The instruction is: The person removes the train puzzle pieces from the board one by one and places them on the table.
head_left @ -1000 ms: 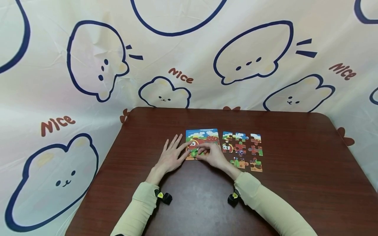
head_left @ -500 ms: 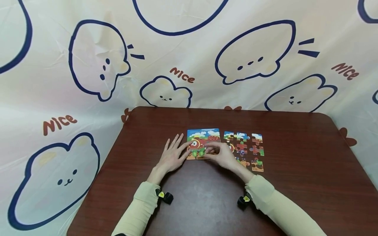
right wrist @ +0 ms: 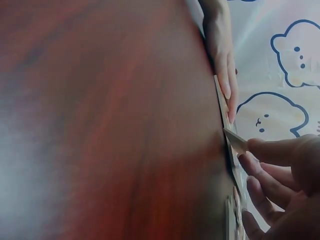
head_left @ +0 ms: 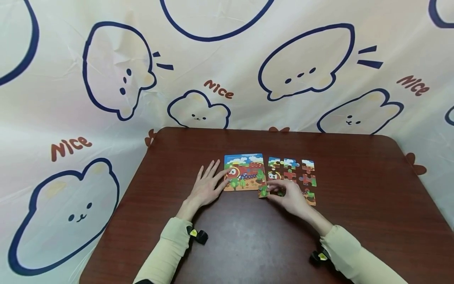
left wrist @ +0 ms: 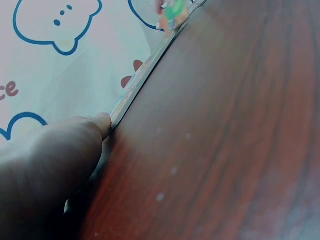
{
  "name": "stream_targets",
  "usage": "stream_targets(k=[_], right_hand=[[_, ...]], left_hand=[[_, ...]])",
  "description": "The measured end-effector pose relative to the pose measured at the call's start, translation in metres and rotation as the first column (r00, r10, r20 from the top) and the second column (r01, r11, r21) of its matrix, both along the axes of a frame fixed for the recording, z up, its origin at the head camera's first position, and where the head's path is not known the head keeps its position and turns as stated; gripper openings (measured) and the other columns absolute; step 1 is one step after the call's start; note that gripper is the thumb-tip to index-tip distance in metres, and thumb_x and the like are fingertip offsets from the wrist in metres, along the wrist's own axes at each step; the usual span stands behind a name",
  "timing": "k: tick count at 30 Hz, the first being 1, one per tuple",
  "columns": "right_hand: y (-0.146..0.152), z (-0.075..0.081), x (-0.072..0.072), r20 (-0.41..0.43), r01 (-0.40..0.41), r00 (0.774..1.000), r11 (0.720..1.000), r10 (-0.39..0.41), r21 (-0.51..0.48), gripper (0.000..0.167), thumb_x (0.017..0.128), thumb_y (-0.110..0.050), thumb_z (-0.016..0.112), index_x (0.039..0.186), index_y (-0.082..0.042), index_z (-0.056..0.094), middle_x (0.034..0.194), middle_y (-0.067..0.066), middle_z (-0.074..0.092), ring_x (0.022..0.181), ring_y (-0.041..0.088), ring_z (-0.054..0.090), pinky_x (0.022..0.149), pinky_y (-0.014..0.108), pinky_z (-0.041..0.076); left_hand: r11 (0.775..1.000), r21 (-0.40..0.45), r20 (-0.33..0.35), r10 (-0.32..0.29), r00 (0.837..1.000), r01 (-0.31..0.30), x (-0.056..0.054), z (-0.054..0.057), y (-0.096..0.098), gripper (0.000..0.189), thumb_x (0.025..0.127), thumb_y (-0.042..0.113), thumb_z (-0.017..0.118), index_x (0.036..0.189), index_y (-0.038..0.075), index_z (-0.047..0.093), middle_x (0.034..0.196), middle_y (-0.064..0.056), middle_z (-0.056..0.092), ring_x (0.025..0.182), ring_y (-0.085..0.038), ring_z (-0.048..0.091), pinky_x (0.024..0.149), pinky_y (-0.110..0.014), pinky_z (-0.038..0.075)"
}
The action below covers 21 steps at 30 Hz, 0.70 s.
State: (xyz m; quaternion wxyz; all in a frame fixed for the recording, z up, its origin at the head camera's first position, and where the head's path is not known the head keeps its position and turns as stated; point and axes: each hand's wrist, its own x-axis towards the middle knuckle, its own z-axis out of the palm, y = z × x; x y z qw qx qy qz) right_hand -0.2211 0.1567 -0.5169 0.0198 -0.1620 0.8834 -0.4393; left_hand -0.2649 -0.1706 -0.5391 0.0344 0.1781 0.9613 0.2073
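A picture board (head_left: 244,161) with a red cartoon train scene lies flat on the table. My left hand (head_left: 203,189) rests at its left side with fingers spread straight, the index finger and thumb touching the board. Just off the board's lower right corner, my right hand (head_left: 292,198) pinches a green-and-orange jigsaw piece (head_left: 263,191) between thumb and fingers. In the right wrist view the jigsaw piece (right wrist: 236,140) is tilted, its lower edge near the board. Loose jigsaw pieces (head_left: 291,163) lie in rows right of the board, some partly hidden by my right hand.
The dark wooden table (head_left: 227,244) holds the board and pieces. A pale curtain (head_left: 244,67) printed with cartoon bears hangs behind the table. Small black cameras sit on both wrists.
My right hand has moved right, from over the board to beyond its lower right corner, with the jigsaw piece pinched in it. More of the board's picture shows. The left hand has stayed put.
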Motion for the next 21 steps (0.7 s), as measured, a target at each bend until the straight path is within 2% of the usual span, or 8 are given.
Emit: stream_targets(k=[5,9,13,16,17,21], right_hand=[[0.009,0.002,0.012,-0.062,0.024,0.998,0.996,-0.019,0.086,0.038,0.094,-0.007,0.087,0.130,-0.004,0.079,0.102,0.001,0.084,0.105,0.029,0.073,0.086,0.039,0.057],[0.016,0.004,0.016,-0.093,0.063,0.994,0.988,-0.049,0.144,0.039,0.092,-0.009,0.089,0.130,-0.006,0.080,0.109,0.005,0.082,0.107,0.029,0.067,0.084,0.038,0.052],[0.021,0.003,0.017,-0.132,0.078,0.990,0.980,-0.054,0.184,0.039,0.092,-0.011,0.089,0.130,-0.007,0.080,0.124,0.014,0.077,0.117,0.033,0.061,0.097,0.057,0.050],[0.025,0.000,0.016,-0.157,0.064,0.987,0.980,-0.034,0.188,0.038,0.092,-0.010,0.089,0.128,-0.005,0.080,0.133,0.018,0.074,0.128,0.039,0.057,0.108,0.071,0.043],[0.028,-0.008,0.013,-0.184,0.057,0.983,0.982,-0.023,0.182,0.036,0.093,-0.014,0.089,0.128,-0.006,0.080,0.135,0.018,0.073,0.131,0.039,0.056,0.109,0.071,0.043],[0.032,-0.014,0.010,-0.224,0.043,0.975,0.985,-0.004,0.169,0.037,0.092,-0.013,0.090,0.126,-0.006,0.080,0.140,0.021,0.070,0.133,0.043,0.055,0.107,0.072,0.047]], left_hand=[[1.000,0.012,-0.003,0.003,1.000,-0.003,-0.001,-0.001,0.001,0.055,0.116,0.051,0.048,0.168,0.033,0.048,0.186,-0.010,0.019,0.175,-0.033,0.012,0.140,-0.067,0.005],[1.000,0.002,-0.001,0.007,1.000,-0.007,-0.001,-0.001,0.001,0.056,0.115,0.052,0.047,0.168,0.035,0.047,0.186,-0.010,0.019,0.175,-0.032,0.011,0.140,-0.066,0.005],[1.000,-0.008,0.001,0.009,1.000,-0.009,0.000,-0.001,0.001,0.056,0.116,0.053,0.047,0.168,0.036,0.047,0.187,-0.009,0.018,0.176,-0.031,0.009,0.141,-0.066,0.004],[1.000,-0.009,0.002,0.010,1.000,-0.010,0.000,-0.001,0.001,0.055,0.116,0.052,0.046,0.169,0.035,0.046,0.187,-0.009,0.018,0.176,-0.031,0.009,0.141,-0.065,0.004],[1.000,-0.009,0.000,0.012,1.000,-0.012,-0.001,-0.002,0.001,0.055,0.117,0.052,0.045,0.169,0.035,0.046,0.187,-0.008,0.018,0.176,-0.031,0.010,0.141,-0.065,0.005],[1.000,-0.013,-0.011,0.019,1.000,-0.019,0.000,-0.002,0.001,0.053,0.119,0.045,0.041,0.170,0.032,0.045,0.186,-0.008,0.020,0.175,-0.031,0.013,0.141,-0.064,0.006]])
